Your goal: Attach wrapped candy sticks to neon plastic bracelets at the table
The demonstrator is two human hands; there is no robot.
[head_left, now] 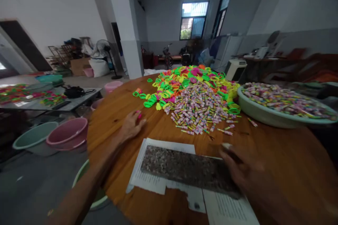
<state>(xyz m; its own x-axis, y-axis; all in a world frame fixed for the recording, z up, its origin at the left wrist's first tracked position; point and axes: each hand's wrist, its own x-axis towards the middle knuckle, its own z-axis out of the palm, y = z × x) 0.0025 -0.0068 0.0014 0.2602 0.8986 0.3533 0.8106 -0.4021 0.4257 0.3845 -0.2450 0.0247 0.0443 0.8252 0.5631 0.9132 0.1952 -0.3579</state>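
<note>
Our left hand (131,125) rests on the round wooden counter (290,161) with its fingers curled around a small pink piece (139,114), probably one of the plastic rings, though the blur keeps us from being sure. Our right hand (246,172) lies at the right end of a dark speckled stone slab (185,168) and seems to pinch a small pale stick (227,145) between the fingertips; how tightly it closes we cannot tell.

The slab sits on printed paper sheets (155,179) just in front of us. Beyond it spreads a heap of small wrapped sticks (196,107), and behind that a mound of neon plastic rings (185,79) in green, yellow, pink and orange. To the right, a pale green basin (261,114) is already full of more sticks.

We judge that most of the work remains: both piles are large and the slab carries nothing finished.

Off the counter's left edge stand a pink tub (67,133) and a teal tub (34,135).
</note>
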